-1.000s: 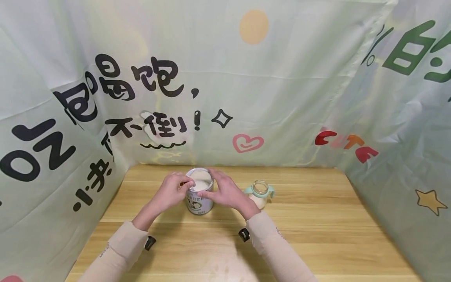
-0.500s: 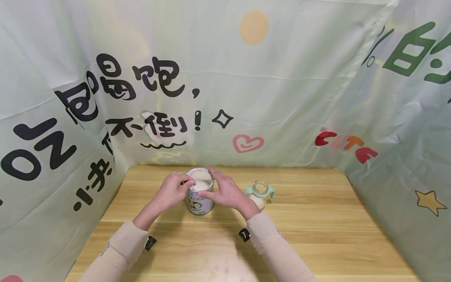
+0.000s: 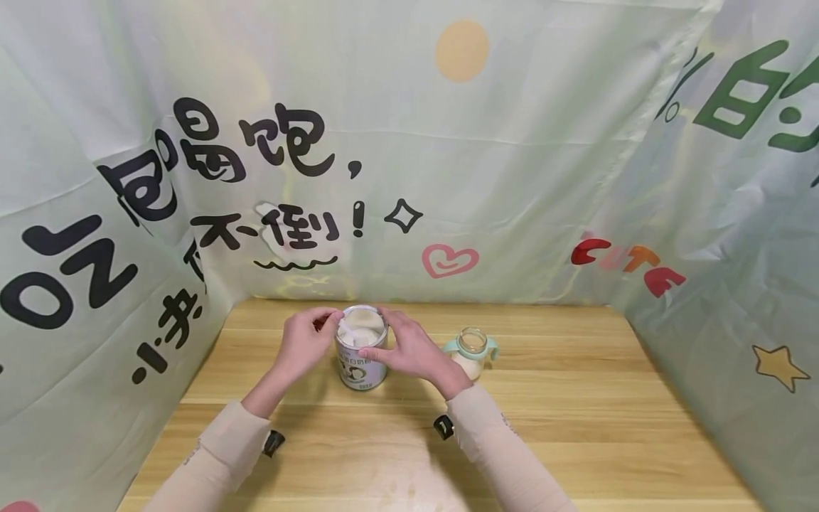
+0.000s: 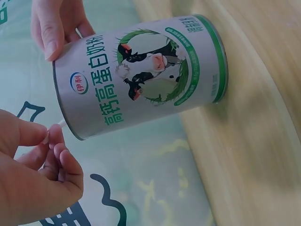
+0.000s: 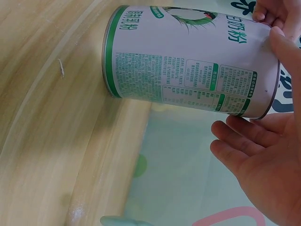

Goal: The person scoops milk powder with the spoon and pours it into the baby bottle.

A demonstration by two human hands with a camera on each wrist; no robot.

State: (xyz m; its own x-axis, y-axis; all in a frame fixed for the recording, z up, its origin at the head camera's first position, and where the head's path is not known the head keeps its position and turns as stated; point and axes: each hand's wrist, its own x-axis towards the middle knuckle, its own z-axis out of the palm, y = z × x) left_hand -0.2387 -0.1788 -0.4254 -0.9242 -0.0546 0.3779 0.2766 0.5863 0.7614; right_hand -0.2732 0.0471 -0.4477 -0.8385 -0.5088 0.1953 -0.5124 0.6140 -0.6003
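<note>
A white and green milk powder can (image 3: pixel 362 371) stands upright near the table's back edge. Its top is uncovered and pale powder shows inside. My left hand (image 3: pixel 307 343) is at the left rim, thumb and fingertips pinching the thin white handle of a scoop (image 3: pixel 348 330) that slants down into the powder. In the left wrist view only a short bit of that handle shows past the can's rim. Around the can's right side, my right hand (image 3: pixel 412 344) grips near the top, its thumb on the near side and fingers beyond.
To the right of the can stands a clear baby bottle (image 3: pixel 472 343), uncapped, with mint handles and pale contents. My right forearm partly covers it. Printed fabric walls (image 3: pixel 512 178) rise behind and beside the wooden table (image 3: pixel 576 412).
My left hand has drawn slightly back and up to the left, from over the can's opening to its rim, and the scoop handle now shows. The right hand, can and bottle stay put.
</note>
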